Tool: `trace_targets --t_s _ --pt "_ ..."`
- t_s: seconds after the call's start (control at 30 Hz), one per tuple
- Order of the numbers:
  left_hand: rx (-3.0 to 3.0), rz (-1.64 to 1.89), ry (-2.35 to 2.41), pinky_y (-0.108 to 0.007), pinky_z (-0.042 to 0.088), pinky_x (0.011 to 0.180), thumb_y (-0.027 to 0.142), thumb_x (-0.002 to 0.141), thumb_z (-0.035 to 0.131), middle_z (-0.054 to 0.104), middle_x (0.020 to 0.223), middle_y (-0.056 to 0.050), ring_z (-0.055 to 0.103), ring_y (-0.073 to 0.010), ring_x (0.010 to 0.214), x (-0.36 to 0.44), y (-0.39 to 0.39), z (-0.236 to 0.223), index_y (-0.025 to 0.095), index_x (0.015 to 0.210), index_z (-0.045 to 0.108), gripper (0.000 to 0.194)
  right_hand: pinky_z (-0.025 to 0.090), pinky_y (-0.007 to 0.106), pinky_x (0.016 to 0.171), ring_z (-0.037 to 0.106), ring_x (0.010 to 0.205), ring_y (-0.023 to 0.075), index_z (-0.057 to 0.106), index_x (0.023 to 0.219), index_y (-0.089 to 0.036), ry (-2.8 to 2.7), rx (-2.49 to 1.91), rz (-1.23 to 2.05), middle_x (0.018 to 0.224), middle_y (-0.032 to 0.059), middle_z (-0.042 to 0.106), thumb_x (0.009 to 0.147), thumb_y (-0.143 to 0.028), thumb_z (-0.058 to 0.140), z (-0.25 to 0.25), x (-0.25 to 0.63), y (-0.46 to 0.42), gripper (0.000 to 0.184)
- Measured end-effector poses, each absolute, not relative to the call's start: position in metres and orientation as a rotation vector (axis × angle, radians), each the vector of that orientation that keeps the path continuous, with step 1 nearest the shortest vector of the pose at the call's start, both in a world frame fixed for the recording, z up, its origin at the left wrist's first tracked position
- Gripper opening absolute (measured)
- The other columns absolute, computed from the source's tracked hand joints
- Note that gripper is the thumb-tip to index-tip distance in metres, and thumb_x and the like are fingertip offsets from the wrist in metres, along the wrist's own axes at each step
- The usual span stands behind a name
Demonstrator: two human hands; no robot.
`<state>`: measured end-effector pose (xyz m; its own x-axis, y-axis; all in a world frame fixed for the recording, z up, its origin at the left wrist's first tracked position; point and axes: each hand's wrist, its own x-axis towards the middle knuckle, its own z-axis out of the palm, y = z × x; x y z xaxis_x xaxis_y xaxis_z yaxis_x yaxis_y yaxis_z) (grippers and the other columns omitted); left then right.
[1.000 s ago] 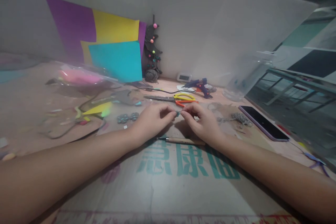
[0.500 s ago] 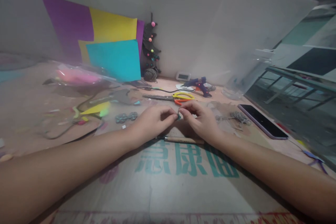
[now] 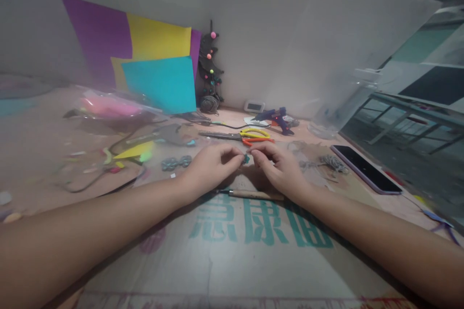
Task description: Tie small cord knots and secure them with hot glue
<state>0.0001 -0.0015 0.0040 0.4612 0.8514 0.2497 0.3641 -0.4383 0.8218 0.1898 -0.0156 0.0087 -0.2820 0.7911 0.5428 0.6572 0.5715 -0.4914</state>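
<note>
Mid-board, my left hand point(image 3: 213, 168) pinches a small teal piece point(image 3: 246, 159) between thumb and fingertips; its exact kind is too small to make out. My right hand point(image 3: 277, 164) is closed in a pinch right beside it, and whatever sits between those fingertips is hidden. Just below both hands lies a wooden-handled tool point(image 3: 255, 194) with a dark, narrow shaft. Scissors point(image 3: 237, 135) with yellow and orange handles rest beyond the fingertips. Left of my left hand is a cluster of small grey-blue rounded pieces point(image 3: 176, 162).
A purple glue gun point(image 3: 277, 119) and a small white digital device point(image 3: 254, 105) stand at the back. To the right are a bundle of grey cord point(image 3: 332, 164) and a phone point(image 3: 366, 169). Coloured sheets point(image 3: 159, 82) lean on the wall near a pink-filled plastic bag point(image 3: 112, 105).
The right fingertips have shifted slightly, and the teal piece shows more clearly at the left fingertips. A thin strand seen rising between the hands no longer shows. The view has moved slightly.
</note>
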Motion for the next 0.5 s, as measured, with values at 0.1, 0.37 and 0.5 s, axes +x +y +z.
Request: trace_targets --t_s 0.1,0.37,0.5 --pt "1.997 0.906 0.998 -0.022 0.038 0.053 0.034 0.088 0.048 0.062 0.062 0.002 0.054 -0.0116 0.056 0.0 -0.0017 0.0049 0.018 0.076 0.063 0.025 0.044 0.026 0.061 0.059 0.07 0.0144 0.065 0.096 -0.018 -2.036 -1.138 0.251 0.08 0.0035 0.067 0.092 -0.025 0.048 0.0076 0.1901 -0.0176 0.018" --pt "2.022 0.931 0.968 -0.022 0.037 0.052 0.033 0.089 0.048 0.06 0.061 0.003 0.053 -0.0114 0.056 -0.0005 -0.0022 0.0055 0.017 0.075 0.062 0.026 0.041 0.022 0.05 0.052 0.054 0.0107 0.055 0.112 -0.017 -1.874 -1.093 0.769 0.062 -0.0045 0.052 0.091 -0.028 0.05 0.0033 0.187 -0.0178 0.025" --pt "2.039 0.952 0.959 -0.022 0.039 0.056 0.032 0.089 0.048 0.063 0.067 0.002 0.055 -0.0125 0.061 -0.0011 -0.0014 0.0051 0.017 0.078 0.064 0.025 0.043 0.022 0.045 0.053 0.051 0.0113 0.053 0.113 -0.017 -1.762 -1.116 1.009 0.06 -0.0046 0.055 0.087 -0.035 0.055 0.0063 0.1846 -0.0169 0.031"
